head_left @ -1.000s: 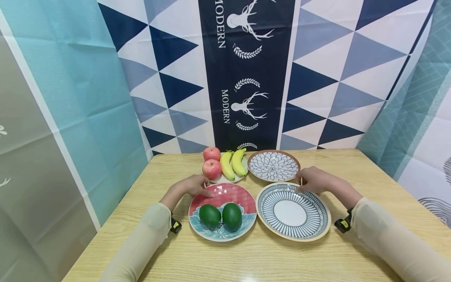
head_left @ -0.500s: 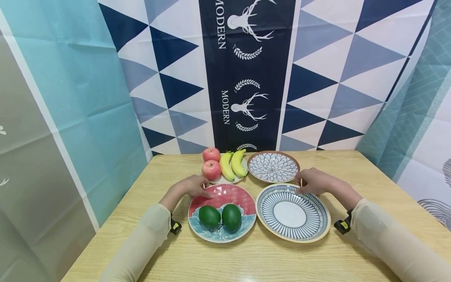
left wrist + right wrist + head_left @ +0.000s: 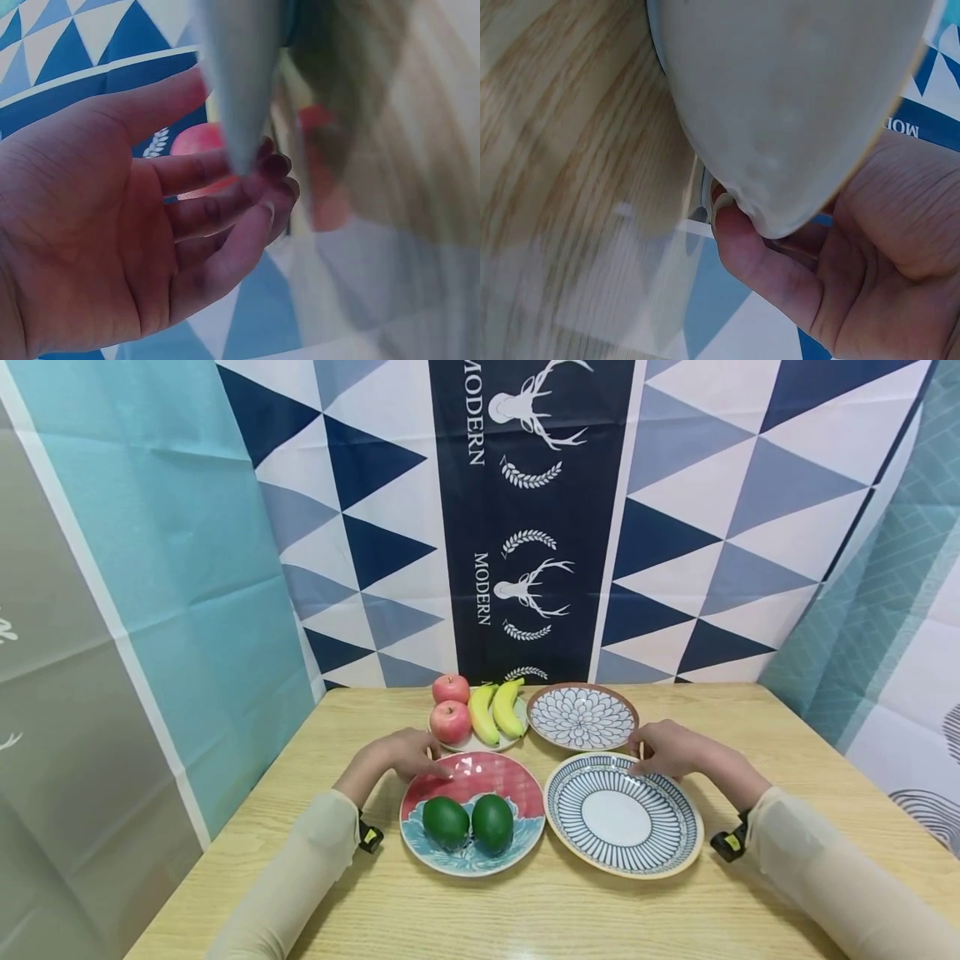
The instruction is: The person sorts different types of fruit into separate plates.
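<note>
Glossy glazed plates, matt wood-grain table

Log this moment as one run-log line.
left hand: holds red plate rim | right hand: holds striped plate rim | two green fruits on red plate | both plates on table

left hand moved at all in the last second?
No. The left hand rests on the far-left rim of the red plate, just short of the front apple, as before; the slight frame shift is the camera.
</note>
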A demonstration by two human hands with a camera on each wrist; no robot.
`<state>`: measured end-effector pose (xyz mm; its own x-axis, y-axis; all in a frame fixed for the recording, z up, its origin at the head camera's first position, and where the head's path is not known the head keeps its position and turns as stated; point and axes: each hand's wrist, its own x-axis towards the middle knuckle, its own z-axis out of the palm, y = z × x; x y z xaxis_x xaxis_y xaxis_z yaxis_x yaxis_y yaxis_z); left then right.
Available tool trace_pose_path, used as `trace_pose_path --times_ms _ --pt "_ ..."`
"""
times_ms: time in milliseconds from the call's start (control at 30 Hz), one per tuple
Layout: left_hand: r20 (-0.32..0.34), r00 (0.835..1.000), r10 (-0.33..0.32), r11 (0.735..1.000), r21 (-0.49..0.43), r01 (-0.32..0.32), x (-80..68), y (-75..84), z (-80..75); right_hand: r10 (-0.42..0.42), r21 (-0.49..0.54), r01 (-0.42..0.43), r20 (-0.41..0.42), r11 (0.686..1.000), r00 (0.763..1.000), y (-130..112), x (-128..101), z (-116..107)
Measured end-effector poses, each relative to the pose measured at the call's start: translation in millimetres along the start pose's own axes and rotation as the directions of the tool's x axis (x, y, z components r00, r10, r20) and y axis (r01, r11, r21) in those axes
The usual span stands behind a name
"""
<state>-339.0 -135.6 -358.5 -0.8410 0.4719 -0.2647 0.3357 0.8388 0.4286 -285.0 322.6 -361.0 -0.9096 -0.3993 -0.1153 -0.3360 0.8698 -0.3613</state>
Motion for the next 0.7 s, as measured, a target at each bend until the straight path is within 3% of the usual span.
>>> trace_pose_path --times_ms 400,700 --pt "-0.082 0.993 0.08 0.997 -0.005 -0.081 -17.1 10.4 -28.3 -0.003 0.001 0.003 0.003 1.0 1.0 1.6 2.6 -1.8" --pt "-0.198 0.968 0.156 0.987 0.059 -0.147 -7.3 30.9 -29.2 0.011 -0.002 -0.011 0.015 1.0 1.0 2.7 2.5 -1.7"
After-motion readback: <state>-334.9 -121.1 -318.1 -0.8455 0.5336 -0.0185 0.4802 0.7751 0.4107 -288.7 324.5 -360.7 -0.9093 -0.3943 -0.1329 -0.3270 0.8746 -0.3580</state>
